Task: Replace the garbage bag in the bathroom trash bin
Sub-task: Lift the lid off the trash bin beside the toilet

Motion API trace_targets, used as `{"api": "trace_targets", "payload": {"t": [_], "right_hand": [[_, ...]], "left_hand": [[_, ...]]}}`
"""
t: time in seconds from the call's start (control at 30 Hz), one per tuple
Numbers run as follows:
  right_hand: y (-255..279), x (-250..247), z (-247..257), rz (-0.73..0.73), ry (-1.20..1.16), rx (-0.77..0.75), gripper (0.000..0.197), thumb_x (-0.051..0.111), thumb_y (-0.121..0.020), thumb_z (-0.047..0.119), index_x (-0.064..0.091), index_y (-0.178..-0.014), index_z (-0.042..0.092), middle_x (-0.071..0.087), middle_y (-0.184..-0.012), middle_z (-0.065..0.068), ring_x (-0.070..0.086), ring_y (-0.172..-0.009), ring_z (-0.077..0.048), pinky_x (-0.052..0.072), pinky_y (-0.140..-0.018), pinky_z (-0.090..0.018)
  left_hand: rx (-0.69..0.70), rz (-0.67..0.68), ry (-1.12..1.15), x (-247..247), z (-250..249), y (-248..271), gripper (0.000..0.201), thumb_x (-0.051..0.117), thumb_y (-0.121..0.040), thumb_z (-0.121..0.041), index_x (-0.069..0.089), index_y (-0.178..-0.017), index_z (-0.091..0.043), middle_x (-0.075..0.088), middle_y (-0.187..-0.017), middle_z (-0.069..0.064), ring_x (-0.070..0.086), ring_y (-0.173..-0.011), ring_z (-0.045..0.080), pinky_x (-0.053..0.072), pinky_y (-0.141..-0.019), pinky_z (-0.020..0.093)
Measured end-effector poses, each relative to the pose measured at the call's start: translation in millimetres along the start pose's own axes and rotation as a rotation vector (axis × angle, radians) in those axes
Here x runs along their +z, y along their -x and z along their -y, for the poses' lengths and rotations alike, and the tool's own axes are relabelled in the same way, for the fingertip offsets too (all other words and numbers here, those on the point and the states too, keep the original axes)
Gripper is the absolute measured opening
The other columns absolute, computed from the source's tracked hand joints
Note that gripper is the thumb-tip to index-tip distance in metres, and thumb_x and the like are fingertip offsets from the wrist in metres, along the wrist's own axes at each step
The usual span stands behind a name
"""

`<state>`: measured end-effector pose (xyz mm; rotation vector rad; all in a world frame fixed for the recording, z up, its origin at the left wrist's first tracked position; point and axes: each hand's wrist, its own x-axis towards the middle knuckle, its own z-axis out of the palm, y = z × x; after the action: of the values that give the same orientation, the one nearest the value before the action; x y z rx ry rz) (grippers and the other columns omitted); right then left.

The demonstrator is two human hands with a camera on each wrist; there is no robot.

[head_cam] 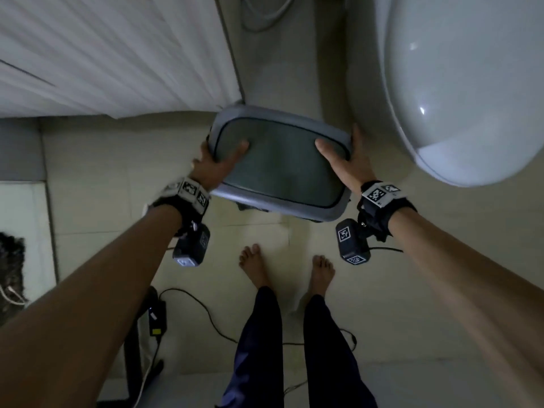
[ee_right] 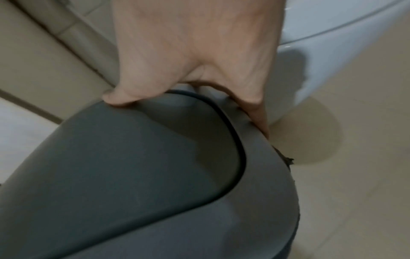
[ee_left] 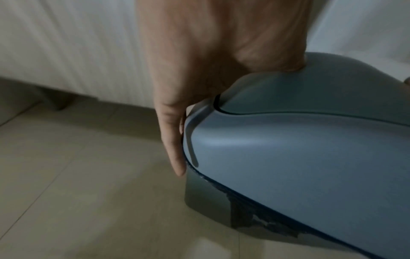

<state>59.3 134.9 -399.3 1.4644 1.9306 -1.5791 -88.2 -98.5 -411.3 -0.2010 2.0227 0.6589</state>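
Note:
The grey trash bin's lid [head_cam: 282,166] sits on the bin, on the floor between cabinet and toilet. My left hand [head_cam: 217,163] grips its left rim, thumb on top and fingers [ee_left: 175,149] down the side. My right hand [head_cam: 344,160] grips the right rim the same way, thumb on the flap [ee_right: 144,166]. In the left wrist view the lid [ee_left: 299,149] covers the bin body [ee_left: 206,198], and a dark garbage bag edge [ee_left: 261,224] pokes out under the rim. A scrap of the bag [ee_right: 288,160] shows at the right side too. What is inside the bin is hidden.
A white ribbed cabinet [head_cam: 117,54] stands close on the left and the white toilet [head_cam: 471,83] close on the right. A hose [head_cam: 265,16] loops on the floor behind. My bare feet [head_cam: 256,260], black cables [head_cam: 206,313] and a dark mat [head_cam: 11,260] lie nearer.

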Motion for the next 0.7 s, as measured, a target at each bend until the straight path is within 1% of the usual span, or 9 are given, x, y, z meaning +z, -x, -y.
{"api": "trace_targets", "payload": {"t": [0.07,0.13,0.2,0.3,0.37,0.43,0.57,0.63,0.7], "right_hand": [[-4,9,12,0.062,0.085,-0.06,0.109,0.066,-0.069,0.075,0.009,-0.154,0.036,0.023,-0.16,-0.001,0.029,-0.144,-0.024,0.03,-0.117,-0.044],[-6,19,21,0.113,0.157,-0.093,0.114,0.063,-0.061,0.083,0.014,-0.153,0.038,0.027,-0.158,-0.003,0.035,-0.141,-0.027,0.033,-0.115,-0.046],[-5,24,24,0.142,0.191,-0.115,0.118,0.061,-0.054,0.089,0.018,-0.151,0.039,0.032,-0.155,-0.001,0.038,-0.139,-0.026,0.034,-0.114,-0.045],[0,22,18,0.168,0.219,-0.14,0.117,0.064,-0.06,0.083,0.013,-0.154,0.035,0.032,-0.157,0.004,0.035,-0.141,-0.021,0.03,-0.116,-0.039],[2,22,12,0.171,0.19,-0.138,0.12,0.067,-0.058,0.083,0.012,-0.154,0.036,0.032,-0.156,0.005,0.037,-0.14,-0.021,0.034,-0.115,-0.045],[4,26,9,0.162,0.178,-0.129,0.116,0.069,-0.062,0.077,0.011,-0.153,0.036,0.031,-0.157,0.005,0.036,-0.14,-0.021,0.036,-0.114,-0.047],[5,43,15,0.156,0.16,-0.141,0.116,0.07,-0.062,0.077,0.008,-0.154,0.039,0.033,-0.156,0.004,0.038,-0.139,-0.023,0.037,-0.112,-0.046],[5,58,23,0.156,0.17,-0.158,0.118,0.07,-0.062,0.076,0.006,-0.154,0.039,0.035,-0.155,0.0,0.04,-0.137,-0.025,0.039,-0.11,-0.043],[5,76,34,0.168,0.179,-0.142,0.124,0.07,-0.056,0.08,0.0,-0.152,0.044,0.03,-0.157,-0.002,0.037,-0.139,-0.029,0.038,-0.11,-0.047]], "left_hand": [[-0.025,-0.026,0.091,1,25,11,0.128,0.05,-0.044,-0.096,0.007,-0.149,-0.038,0.015,-0.159,0.013,0.022,-0.141,0.045,0.034,-0.108,0.062],[-0.041,-0.059,0.171,1,43,22,0.134,0.05,-0.04,-0.095,0.007,-0.151,-0.033,0.013,-0.159,0.015,0.015,-0.145,0.042,0.026,-0.114,0.06],[-0.034,-0.094,0.244,2,53,29,0.132,0.05,-0.042,-0.092,0.009,-0.151,-0.03,0.016,-0.158,0.014,0.014,-0.146,0.038,0.019,-0.118,0.055],[-0.003,-0.109,0.308,2,56,34,0.127,0.055,-0.044,-0.088,0.013,-0.149,-0.03,0.026,-0.154,0.01,0.023,-0.142,0.036,0.025,-0.116,0.053],[0.005,-0.107,0.32,0,56,34,0.127,0.059,-0.042,-0.089,0.016,-0.147,-0.032,0.033,-0.151,0.01,0.029,-0.14,0.036,0.028,-0.116,0.052],[0.012,-0.101,0.329,-2,58,32,0.127,0.061,-0.039,-0.092,0.017,-0.146,-0.036,0.037,-0.149,0.009,0.033,-0.139,0.036,0.03,-0.115,0.051],[0.016,-0.154,0.321,-17,62,25,0.119,0.063,-0.051,-0.085,0.016,-0.148,-0.035,0.031,-0.152,0.011,0.031,-0.139,0.036,0.028,-0.117,0.046],[0.012,-0.169,0.318,-31,66,21,0.123,0.061,-0.047,-0.088,0.014,-0.149,-0.035,0.028,-0.153,0.012,0.031,-0.139,0.036,0.027,-0.117,0.046],[0.019,-0.179,0.32,-48,72,18,0.125,0.06,-0.046,-0.089,0.013,-0.149,-0.036,0.029,-0.153,0.011,0.031,-0.14,0.036,0.027,-0.117,0.049]]}}
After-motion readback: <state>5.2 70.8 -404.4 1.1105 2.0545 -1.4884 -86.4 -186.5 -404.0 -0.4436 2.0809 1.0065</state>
